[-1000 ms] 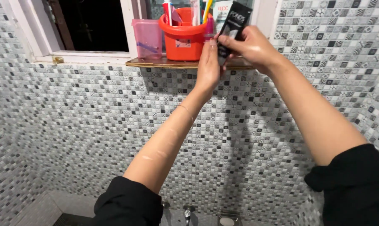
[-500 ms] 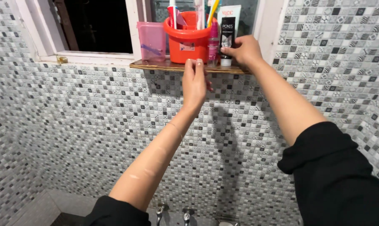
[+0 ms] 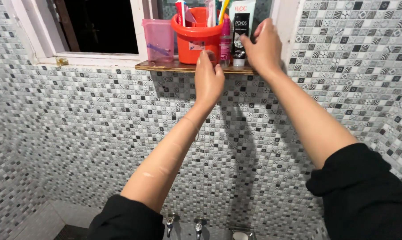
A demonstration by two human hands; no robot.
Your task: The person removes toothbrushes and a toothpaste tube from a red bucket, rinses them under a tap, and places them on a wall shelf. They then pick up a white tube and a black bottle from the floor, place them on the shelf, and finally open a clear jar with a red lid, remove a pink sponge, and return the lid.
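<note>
A wall of small grey, black and white mosaic tiles (image 3: 99,129) fills most of the frame, with a dark window (image 3: 99,26) at upper left. A narrow wooden shelf (image 3: 165,66) runs along the upper centre, bearing a pink translucent box (image 3: 158,40), an orange bucket (image 3: 196,38) of toothbrushes, a slim pink bottle (image 3: 225,42) and a black tube (image 3: 240,40) standing cap-down. The right hand (image 3: 264,46), fingers loosely spread and holding nothing, sits just right of the black tube, fingertips beside it. The left hand (image 3: 208,80) is raised below the shelf edge, empty, fingers curled together near the bucket.
</note>
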